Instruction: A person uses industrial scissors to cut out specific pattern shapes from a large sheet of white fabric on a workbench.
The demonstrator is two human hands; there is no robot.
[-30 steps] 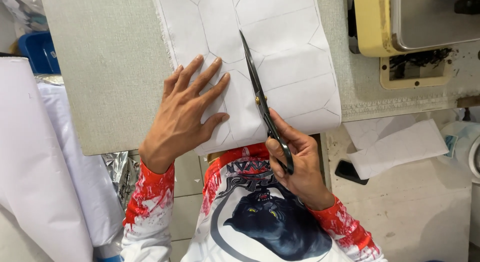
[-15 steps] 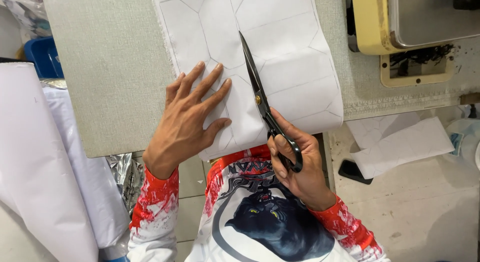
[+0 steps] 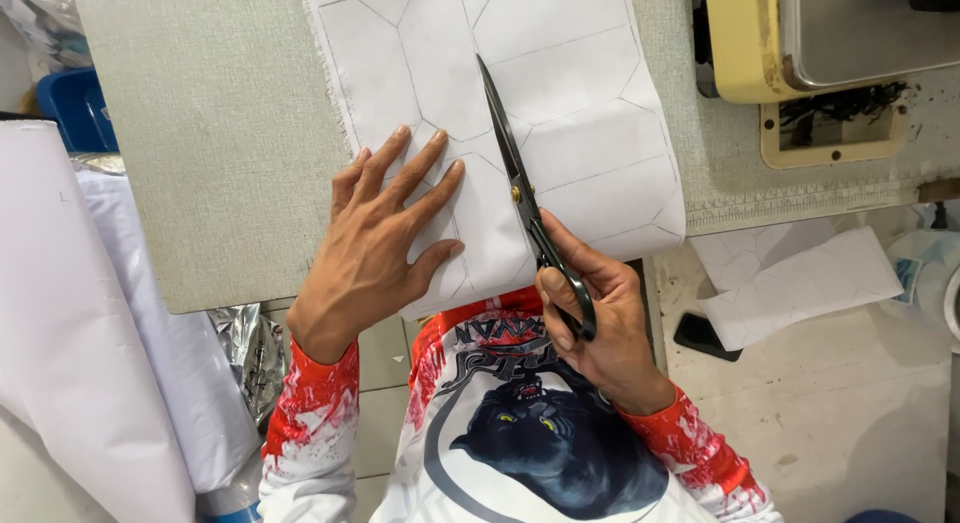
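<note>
While the left hand (image 3: 385,238) lies flat on it, the white fabric (image 3: 560,113) shows pencilled hexagon outlines, right hand (image 3: 590,318) gripping black scissors (image 3: 525,198).

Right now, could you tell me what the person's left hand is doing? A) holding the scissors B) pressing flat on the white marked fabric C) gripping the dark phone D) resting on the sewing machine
B: the left hand lies flat, fingers spread, on the white fabric.
</note>
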